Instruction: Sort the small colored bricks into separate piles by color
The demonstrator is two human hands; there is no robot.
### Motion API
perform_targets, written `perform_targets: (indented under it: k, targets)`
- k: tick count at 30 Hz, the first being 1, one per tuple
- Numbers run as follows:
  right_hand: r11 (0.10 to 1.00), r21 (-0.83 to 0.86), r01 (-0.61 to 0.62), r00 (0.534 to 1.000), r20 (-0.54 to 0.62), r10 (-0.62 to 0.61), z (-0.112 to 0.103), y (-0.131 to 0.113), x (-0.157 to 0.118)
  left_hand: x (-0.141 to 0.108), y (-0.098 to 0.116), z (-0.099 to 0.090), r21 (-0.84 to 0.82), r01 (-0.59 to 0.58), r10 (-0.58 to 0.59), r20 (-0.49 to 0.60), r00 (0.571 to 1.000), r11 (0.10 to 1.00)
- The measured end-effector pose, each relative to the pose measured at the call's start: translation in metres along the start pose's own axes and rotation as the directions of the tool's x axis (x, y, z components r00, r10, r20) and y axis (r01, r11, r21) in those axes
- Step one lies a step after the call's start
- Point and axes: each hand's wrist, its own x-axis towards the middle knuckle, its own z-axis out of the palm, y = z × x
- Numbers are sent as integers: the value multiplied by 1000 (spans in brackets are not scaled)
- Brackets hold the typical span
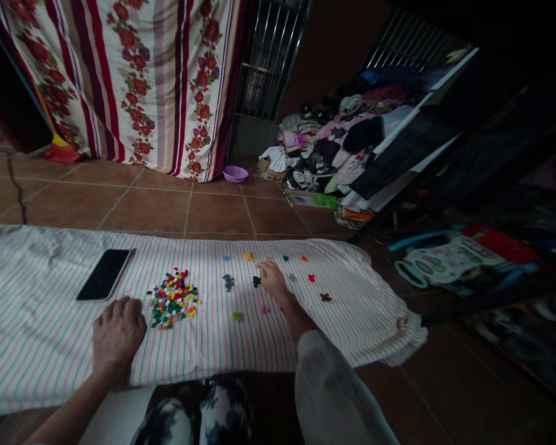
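Observation:
My right hand (272, 281) is over the striped cloth (204, 352), its fingers pinched together just below a few cream pieces. Whatever is between the fingertips is too small to make out. Beside its fingers lies a small black cluster (256, 282). Around it are little groups sorted by colour: yellow (249, 256), dark grey (228, 282), lime green (237, 316), pink (265, 310), red (311, 278) and brown (325, 297). My left hand (119, 330) rests palm down on the cloth, holding nothing, left of a mixed heap of tiny coloured bead-like pieces (173, 300).
A smartphone (104, 275) with a dark screen lies above my left hand. Beyond the table, a purple basin (235, 174) stands on the tiled floor by a floral curtain (139, 80). Clothes (333, 145) are heaped at the back, and a toy panel (445, 259) is at right.

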Motion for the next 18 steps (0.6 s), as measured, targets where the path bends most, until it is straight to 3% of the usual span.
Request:
perform_targets:
  k: [4,10,14,18]
  targets:
    - [988,-62,-140,989,-61,136,-13,16,-18,0,1,-1,2,-4,4,-3,1000,1000]
    - [896,-159,-416,906,-157,393,-35,56,-40,-2,1,-3,9,2,-2,5,1000,1000]
    - [904,-159,-396,918,-70,390,-39,76,-46,-2,0,-1,13,-3,3,-12,1000,1000]
    - [939,-111,-327,945,-39,324,-36,79,-46,-2,0,0,11,-8,8,-19,1000,1000]
